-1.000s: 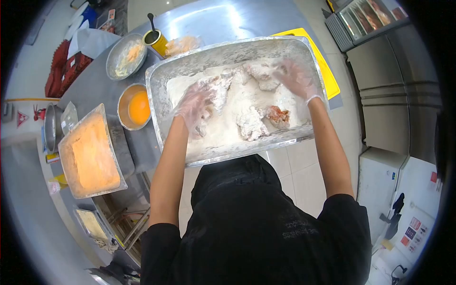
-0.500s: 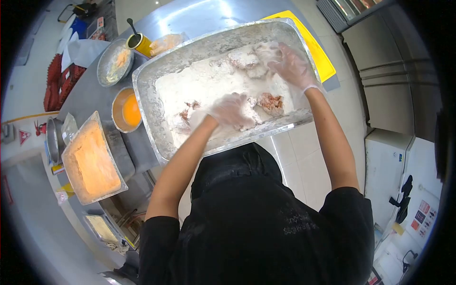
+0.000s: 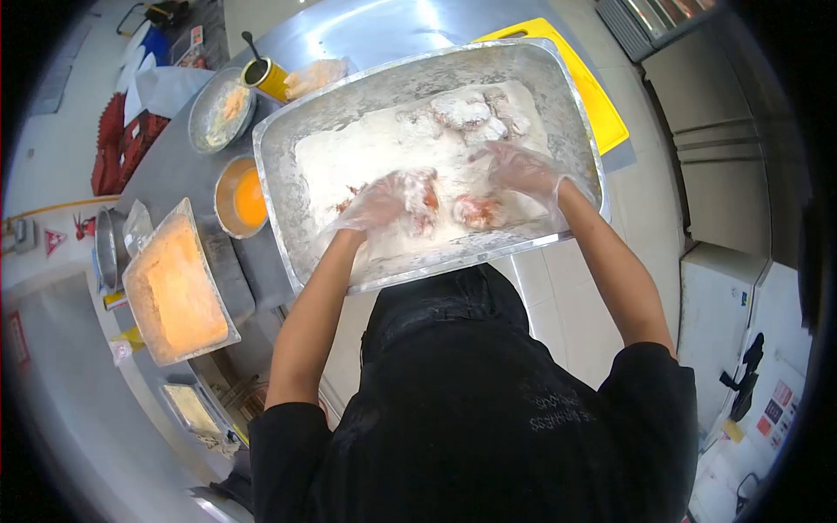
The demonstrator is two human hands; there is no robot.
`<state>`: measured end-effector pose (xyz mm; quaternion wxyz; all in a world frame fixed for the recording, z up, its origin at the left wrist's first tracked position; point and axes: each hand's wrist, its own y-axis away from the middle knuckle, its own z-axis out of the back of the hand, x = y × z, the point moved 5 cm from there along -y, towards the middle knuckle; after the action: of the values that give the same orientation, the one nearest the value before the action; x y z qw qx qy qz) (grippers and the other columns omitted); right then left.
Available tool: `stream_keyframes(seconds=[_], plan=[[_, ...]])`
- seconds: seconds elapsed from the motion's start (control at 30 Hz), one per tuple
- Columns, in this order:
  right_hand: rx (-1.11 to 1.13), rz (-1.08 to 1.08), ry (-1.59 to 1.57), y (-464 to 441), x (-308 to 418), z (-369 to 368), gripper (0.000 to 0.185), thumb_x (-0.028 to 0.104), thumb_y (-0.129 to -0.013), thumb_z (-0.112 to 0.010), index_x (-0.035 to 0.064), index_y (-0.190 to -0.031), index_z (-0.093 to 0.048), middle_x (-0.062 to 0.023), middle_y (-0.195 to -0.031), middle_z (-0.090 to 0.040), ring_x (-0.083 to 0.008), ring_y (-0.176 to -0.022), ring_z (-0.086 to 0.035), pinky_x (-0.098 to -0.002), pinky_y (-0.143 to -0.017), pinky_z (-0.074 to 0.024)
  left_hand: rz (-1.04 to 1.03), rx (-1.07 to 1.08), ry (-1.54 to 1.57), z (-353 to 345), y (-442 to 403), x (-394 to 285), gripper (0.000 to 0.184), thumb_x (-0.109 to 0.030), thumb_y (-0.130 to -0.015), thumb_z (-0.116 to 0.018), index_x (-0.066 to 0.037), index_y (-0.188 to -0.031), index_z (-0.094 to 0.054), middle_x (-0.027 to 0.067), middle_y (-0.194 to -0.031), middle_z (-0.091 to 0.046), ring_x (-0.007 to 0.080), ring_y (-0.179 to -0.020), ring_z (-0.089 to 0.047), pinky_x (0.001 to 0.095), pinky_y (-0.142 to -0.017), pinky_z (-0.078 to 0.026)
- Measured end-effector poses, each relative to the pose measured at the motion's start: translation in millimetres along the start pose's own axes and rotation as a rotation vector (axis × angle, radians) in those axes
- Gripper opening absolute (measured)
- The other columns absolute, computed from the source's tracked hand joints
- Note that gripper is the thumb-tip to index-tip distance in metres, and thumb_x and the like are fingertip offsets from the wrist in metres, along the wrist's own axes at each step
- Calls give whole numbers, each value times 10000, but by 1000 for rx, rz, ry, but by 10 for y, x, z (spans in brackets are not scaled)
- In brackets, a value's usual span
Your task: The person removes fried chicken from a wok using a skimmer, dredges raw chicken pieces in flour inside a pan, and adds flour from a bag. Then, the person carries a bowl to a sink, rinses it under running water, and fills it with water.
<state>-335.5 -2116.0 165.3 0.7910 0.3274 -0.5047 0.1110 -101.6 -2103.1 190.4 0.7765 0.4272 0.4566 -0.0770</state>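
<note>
Head view: in the middle of the frame, a large metal tray [image 3: 327,106] holds a wide bed of white powder [image 3: 344,148], with several lumpy pieces lying in it. Nearest the lower rim, between the two hands, sits an orange-red piece [image 3: 477,211], wet-looking and rough, white dust clinging to it in patches so that much of its colour shows. Farther up and to the right, a cluster of pieces [image 3: 464,112] is almost wholly white, knobbly and thickly caked, with dull pinkish patches at the edges. At the left, a smaller reddish-brown patch [image 3: 347,199] shows through the powder beside the left wrist.

The left hand [image 3: 384,200], in a clear loose glove, reaches in from the lower left; its fingers are at a reddish, powder-streaked piece [image 3: 427,196], but how firmly they close on it I cannot tell. The right hand [image 3: 523,170], gloved alike, points leftward over the powder, just below the white cluster; blur and plastic hide whether its fingers are together or apart.

Under the tray's right end, a yellow board [image 3: 608,124] sticks out. Left of the tray stands a bowl [image 3: 227,190] of bright orange liquid [image 3: 250,198].
</note>
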Motion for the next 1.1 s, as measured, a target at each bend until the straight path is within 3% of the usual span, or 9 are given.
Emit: stream_keyframes(seconds=[0.1, 0.17, 0.3, 0.43, 0.63, 0.77, 0.87, 0.97, 1.1], plan=[[6, 103, 622, -225, -57, -131, 517, 324, -781, -679, 8, -1165, -538, -203, -963, -645, -303, -878, -631, -390, -768, -494, 118, -55, 472, -29, -133, 570, 526, -361, -916, -537, -120, -1370, -421, 75, -1349, -483, 245, -1168, -495, 335, -985, -396], [75, -74, 551, -285, 145, -470, 526, 319, -757, -705, 1, -1147, -551, -217, -990, -638, -312, -889, -630, -394, -789, -493, 29, -46, 921, -91, -238, 857, 514, -399, -932, -542, -104, -1338, -431, 83, -1311, -484, 201, -1119, -510, 324, -918, -446], [108, -177, 447, -506, 423, -821, 585, 339, -750, -710, 1, -1193, -533, -228, -1026, -629, -348, -921, -620, -422, -830, -487, 111, -34, 934, -332, -369, 560, 446, -445, -924, -537, -127, -1233, -496, 71, -1215, -538, 203, -1031, -577, 374, -821, -510], [-230, 244, 225, -421, 767, -601, 752, 347, -781, -705, -3, -1363, -381, -226, -1272, -527, -314, -1152, -537, -403, -1013, -417, 26, -73, 1181, -72, -260, 313, 350, -337, -914, -587, -135, -1190, -512, 70, -1149, -581, 195, -975, -614, 352, -725, -570], [-23, -176, -198, -170, 850, -176, 721, 355, -794, -709, 143, -1401, -383, -175, -1297, -514, -260, -1103, -567, -338, -934, -471, -184, -513, 1255, 382, 1, 314, 357, -177, -882, -622, -87, -1204, -498, 90, -1064, -625, 196, -959, -623, 335, -816, -540], [-206, -113, 224, -244, 811, -140, 625, 342, -841, -653, 80, -1358, -418, -158, -1082, -642, -227, -895, -651, -367, -839, -521, -254, -396, 679, 457, 380, 9, 585, -174, -795, -694, -66, -1306, -432, 96, -1083, -625, 189, -1018, -610, 324, -832, -497], [-62, -159, -110, -265, 919, -111, 679, 334, -822, -667, 73, -1380, -381, -214, -1281, -509, -301, -1125, -553, -341, -1005, -429, 21, -492, 488, 593, 313, 373, 655, -250, -761, -714, -58, -1317, -425, 139, -1103, -616, 234, -1053, -593, 355, -868, -475], [10, -168, 168, -533, 630, -110, 780, 340, -786, -681, 12, -1395, -320, -241, -1294, -495, -335, -1157, -530, -351, -1013, -424, 72, -547, -362, 763, 242, 403, 653, -238, -750, -700, -66, -1318, -428, 171, -1154, -589, 279, -1126, -536, 390, -902, -454], [109, -109, 554, -855, 296, -735, 891, 349, -710, -730, -19, -1391, -288, -267, -1307, -476, -369, -1212, -481, -379, -1042, -394, 248, -351, -777, 545, 138, 834, 745, -291, -707, -726, -46, -1331, -401, 246, -1090, -594, 333, -1058, -576, 397, -884, -464]])
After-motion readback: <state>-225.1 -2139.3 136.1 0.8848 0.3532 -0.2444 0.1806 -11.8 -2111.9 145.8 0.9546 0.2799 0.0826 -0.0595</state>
